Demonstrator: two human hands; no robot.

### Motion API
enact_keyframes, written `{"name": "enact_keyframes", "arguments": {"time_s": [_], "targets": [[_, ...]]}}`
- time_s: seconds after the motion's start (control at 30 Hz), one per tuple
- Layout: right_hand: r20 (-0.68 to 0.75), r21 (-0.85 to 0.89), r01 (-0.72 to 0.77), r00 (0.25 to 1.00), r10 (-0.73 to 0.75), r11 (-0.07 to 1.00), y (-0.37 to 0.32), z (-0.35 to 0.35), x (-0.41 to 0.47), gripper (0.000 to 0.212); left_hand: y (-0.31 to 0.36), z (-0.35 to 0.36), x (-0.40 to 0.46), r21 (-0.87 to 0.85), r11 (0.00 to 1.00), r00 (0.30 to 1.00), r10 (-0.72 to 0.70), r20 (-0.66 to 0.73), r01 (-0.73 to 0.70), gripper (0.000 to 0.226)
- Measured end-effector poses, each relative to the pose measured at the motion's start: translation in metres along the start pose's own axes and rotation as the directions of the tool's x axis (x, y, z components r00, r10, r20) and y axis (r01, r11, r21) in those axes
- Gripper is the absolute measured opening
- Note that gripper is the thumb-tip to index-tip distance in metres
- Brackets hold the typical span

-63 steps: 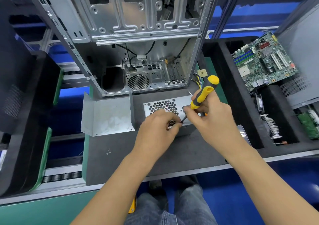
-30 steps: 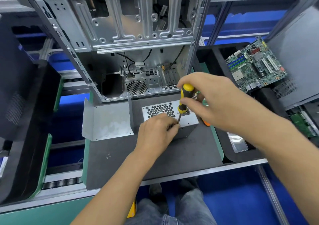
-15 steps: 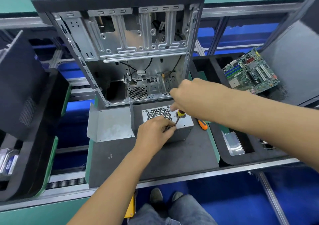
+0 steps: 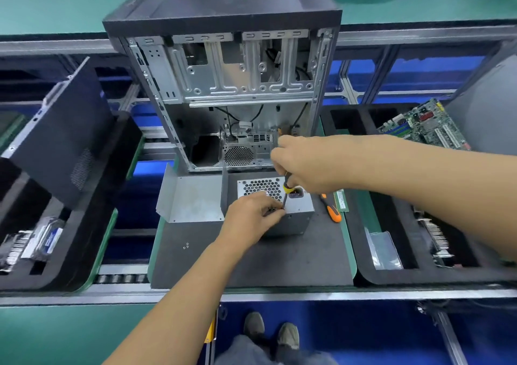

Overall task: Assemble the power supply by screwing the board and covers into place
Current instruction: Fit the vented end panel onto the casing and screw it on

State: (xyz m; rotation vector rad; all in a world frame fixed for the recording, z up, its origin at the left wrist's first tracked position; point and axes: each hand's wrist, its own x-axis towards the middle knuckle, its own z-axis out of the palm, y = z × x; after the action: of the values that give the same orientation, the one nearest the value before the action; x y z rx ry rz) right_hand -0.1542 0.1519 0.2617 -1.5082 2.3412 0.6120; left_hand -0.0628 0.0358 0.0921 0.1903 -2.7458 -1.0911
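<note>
A grey metal power supply box (image 4: 300, 206) with a honeycomb vent stands on the dark mat (image 4: 251, 264). My right hand (image 4: 305, 163) grips the yellow-and-black screwdriver (image 4: 287, 189) from above, holding it nearly upright with its tip at the box's front top edge. My left hand (image 4: 251, 216) rests against the front of the box, its fingertips pinched at the screwdriver's tip; any screw there is hidden. A bent grey metal cover (image 4: 190, 196) lies just left of the box.
An open computer case (image 4: 237, 90) stands behind the box. An orange-handled tool (image 4: 333, 210) lies to the right. A motherboard (image 4: 425, 126) leans in the right foam tray. A black side panel (image 4: 61, 135) leans at left. Tiny screws (image 4: 186, 245) lie on the mat.
My right hand has swung the screwdriver from slanted to nearly upright and now covers its handle from above. The view has pulled back and up. My left hand stays at the tip.
</note>
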Motion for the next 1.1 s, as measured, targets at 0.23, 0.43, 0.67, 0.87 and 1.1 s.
{"name": "enact_keyframes", "arguments": {"time_s": [0.23,0.43,0.67,0.87,1.1], "targets": [[0.025,-0.021,-0.047,0.999,0.048,0.999,-0.001,0.003,-0.005,0.029,0.0,-0.003,-0.001,-0.005,1.0,0.999,0.022,0.025,-0.022,0.013],[-0.003,-0.077,-0.054,0.999,0.054,0.996,0.001,-0.001,-0.004,0.017,-0.003,-0.003,0.001,-0.011,0.999,0.999,0.033,0.025,-0.033,0.014],[0.049,-0.015,-0.066,0.997,0.067,0.998,-0.008,0.006,-0.004,0.02,-0.003,-0.003,0.001,-0.003,1.0,1.0,0.016,0.018,-0.016,0.014],[-0.004,-0.137,-0.045,0.999,0.045,0.99,-0.014,-0.006,0.006,0.012,-0.003,-0.002,0.0,-0.014,1.0,1.0,0.013,0.015,-0.012,0.014],[0.108,-0.06,-0.051,0.993,0.057,0.997,-0.011,-0.008,0.002,0.026,-0.005,0.0,0.001,-0.004,1.0,1.0,0.005,0.005,-0.005,0.016]]}}
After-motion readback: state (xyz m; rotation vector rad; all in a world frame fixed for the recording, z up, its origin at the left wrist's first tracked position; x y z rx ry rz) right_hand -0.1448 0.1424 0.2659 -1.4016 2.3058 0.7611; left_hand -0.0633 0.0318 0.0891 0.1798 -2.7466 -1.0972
